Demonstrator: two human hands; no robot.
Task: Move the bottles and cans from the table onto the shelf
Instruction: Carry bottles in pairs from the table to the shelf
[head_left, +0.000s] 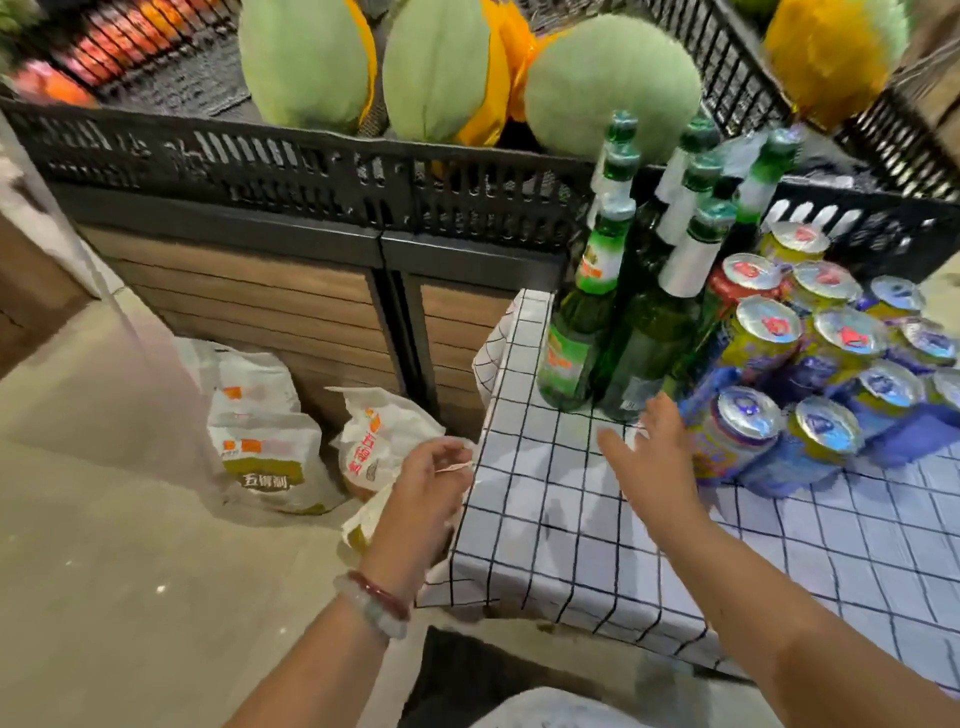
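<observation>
Right hand (652, 457) is over the table (545, 519), fingers spread and straight, holding nothing, just short of the bottles (613, 322). Left hand (431, 478) hangs off the table's left edge, fingers loosely curled; a thin strip shows at the fingertips, can't tell if it's pinched.

All stock is still on the table: green glass bottles upright in a tight cluster at the far corner, cans (810, 364) packed touching just to their right. No shelf for them is clearly in view.

Risks:
- Bottles stand close to the table's left edge. A sideways knock from the reaching hand could tip one into the others or off onto the floor; glass, so likely breakage.
- Cloth cover looks loose and drapes over the edge. Snagging or dragging it would shift everything on it.
- Cans touch each other and some look stacked; pulling a low one could topple the rest.

Containers:
- Black crate (311, 156) behind the table: large green melons (436, 67), some in orange wrap.
- Bags (265, 426) on the floor: contents hidden.
</observation>
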